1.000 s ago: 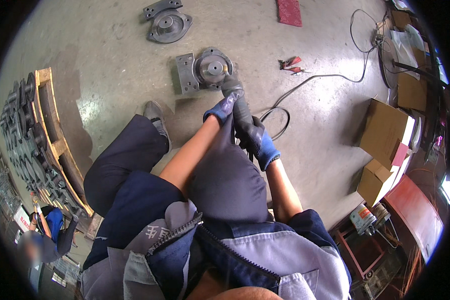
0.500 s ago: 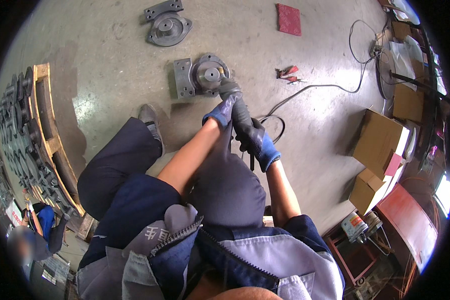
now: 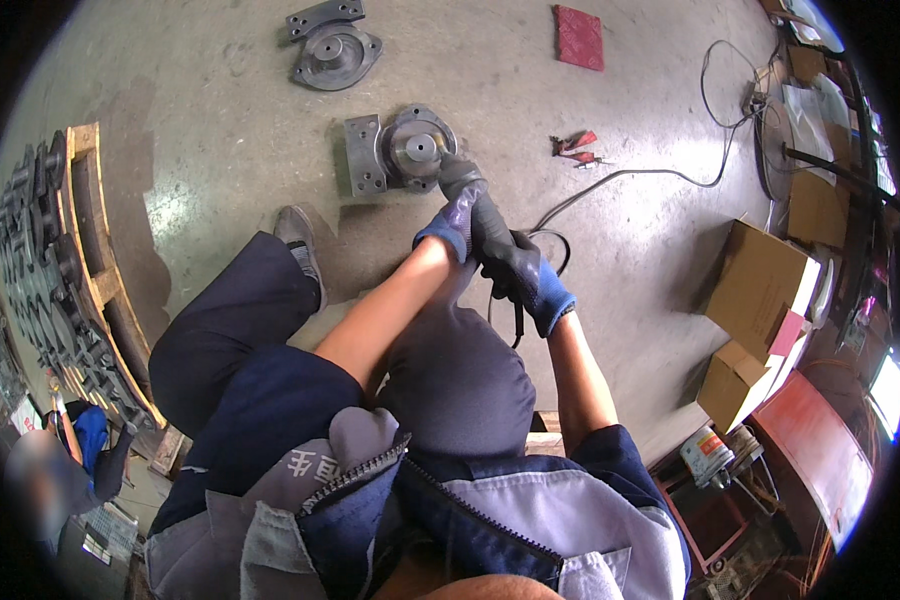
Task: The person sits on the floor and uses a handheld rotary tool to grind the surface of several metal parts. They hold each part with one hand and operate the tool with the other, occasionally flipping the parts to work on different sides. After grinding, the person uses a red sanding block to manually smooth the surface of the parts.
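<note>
In front of my knees, a grey metal flange (image 3: pixel 414 179) with a round raised hub lies on the floor. It adjoins a rectangular block (image 3: pixel 362 158) with bolt holes. My left hand (image 3: pixel 459 195), in a blue and dark-coated glove, is closed round the front of a black corded straight grinder (image 3: pixel 489 223). The gloved right hand (image 3: pixel 526 277) grips the grinder's rear, where the cord hangs down. The tool's front end is at the hub's right side; my left hand hides most of the tip, so contact cannot be made out.
Another metal flange (image 3: pixel 335 58) lies farther off. Red-handled tools (image 3: pixel 577 148), a red cloth (image 3: pixel 579 38) and a black cable (image 3: pixel 660 171) are on the floor. Cardboard boxes (image 3: pixel 760 285) stand right. A pallet (image 3: pixel 98 215) of metal parts and a person (image 3: pixel 90 440) are left.
My right hand and the grinder's rear have swung slightly right and toward me. The front end has stayed beside the hub, and both hands keep their grip.
</note>
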`<state>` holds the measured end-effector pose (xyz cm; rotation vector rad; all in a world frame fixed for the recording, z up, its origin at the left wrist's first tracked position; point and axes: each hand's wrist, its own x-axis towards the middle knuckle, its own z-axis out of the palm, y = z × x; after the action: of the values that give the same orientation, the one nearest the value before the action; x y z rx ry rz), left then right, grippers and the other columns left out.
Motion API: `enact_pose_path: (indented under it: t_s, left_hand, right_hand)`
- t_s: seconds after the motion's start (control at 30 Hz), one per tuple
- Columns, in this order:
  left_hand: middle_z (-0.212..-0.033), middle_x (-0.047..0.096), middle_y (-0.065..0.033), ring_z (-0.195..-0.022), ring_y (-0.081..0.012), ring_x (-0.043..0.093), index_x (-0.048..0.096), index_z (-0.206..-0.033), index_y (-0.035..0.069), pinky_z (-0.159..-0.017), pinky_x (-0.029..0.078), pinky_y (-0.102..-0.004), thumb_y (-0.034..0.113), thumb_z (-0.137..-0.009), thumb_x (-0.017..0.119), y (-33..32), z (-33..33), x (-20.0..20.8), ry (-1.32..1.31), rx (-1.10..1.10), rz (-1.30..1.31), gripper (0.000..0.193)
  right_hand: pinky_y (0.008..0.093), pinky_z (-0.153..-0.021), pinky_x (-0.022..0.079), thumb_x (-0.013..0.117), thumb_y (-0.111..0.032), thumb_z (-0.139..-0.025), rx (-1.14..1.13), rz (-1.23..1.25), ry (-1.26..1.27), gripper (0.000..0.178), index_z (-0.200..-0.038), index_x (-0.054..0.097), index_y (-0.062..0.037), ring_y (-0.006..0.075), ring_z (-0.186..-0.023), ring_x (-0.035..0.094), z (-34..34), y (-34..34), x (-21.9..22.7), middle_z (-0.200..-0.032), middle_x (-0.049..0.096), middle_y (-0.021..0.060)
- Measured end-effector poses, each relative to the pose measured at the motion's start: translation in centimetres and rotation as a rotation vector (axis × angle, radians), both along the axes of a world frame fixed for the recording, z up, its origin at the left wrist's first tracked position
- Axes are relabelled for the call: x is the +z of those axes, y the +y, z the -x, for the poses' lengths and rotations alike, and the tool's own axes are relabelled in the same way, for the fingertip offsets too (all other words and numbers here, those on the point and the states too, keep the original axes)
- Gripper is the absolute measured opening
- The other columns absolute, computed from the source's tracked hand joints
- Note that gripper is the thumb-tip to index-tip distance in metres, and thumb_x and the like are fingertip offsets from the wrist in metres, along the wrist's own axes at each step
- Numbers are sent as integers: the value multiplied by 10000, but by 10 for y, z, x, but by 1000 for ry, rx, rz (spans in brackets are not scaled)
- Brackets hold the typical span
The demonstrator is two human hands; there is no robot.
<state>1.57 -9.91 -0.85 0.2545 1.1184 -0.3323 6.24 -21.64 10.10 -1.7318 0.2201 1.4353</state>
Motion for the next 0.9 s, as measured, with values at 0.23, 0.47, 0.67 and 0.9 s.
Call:
enact_pose_path:
  t_s: [0.23,0.47,0.67,0.9]
  left_hand:
    - [-1204,546,-161,-1118,-291,507,482,-1261,52,-974,393,-400,638,-810,515,-15,8,16,-60,58,124,740]
    - [-1169,573,-148,-1075,-293,532,503,-1244,52,-916,430,-410,653,-840,463,-2,-13,33,52,52,38,726]
    - [-1152,598,-145,-1016,-293,574,539,-1222,74,-854,470,-400,665,-824,473,-7,-4,6,24,40,54,716]
    - [-1067,631,-130,-940,-277,599,581,-1179,93,-789,490,-382,661,-793,519,5,-18,61,74,-45,-13,689]
  right_hand:
    - [250,-492,467,635,-306,-850,5,-74,-45,497,-1187,494,31,128,-621,578,6,-22,-6,-797,609,65]
    - [235,-473,430,646,-364,-830,34,-31,-44,532,-1195,518,2,112,-570,551,-14,-3,-1,-761,608,52]
    - [239,-474,426,647,-361,-819,29,3,-35,526,-1169,528,12,117,-569,546,-10,-1,3,-757,600,59]
    - [243,-471,423,654,-326,-814,-3,20,-51,529,-1181,514,28,122,-567,538,-12,-3,2,-758,594,61]
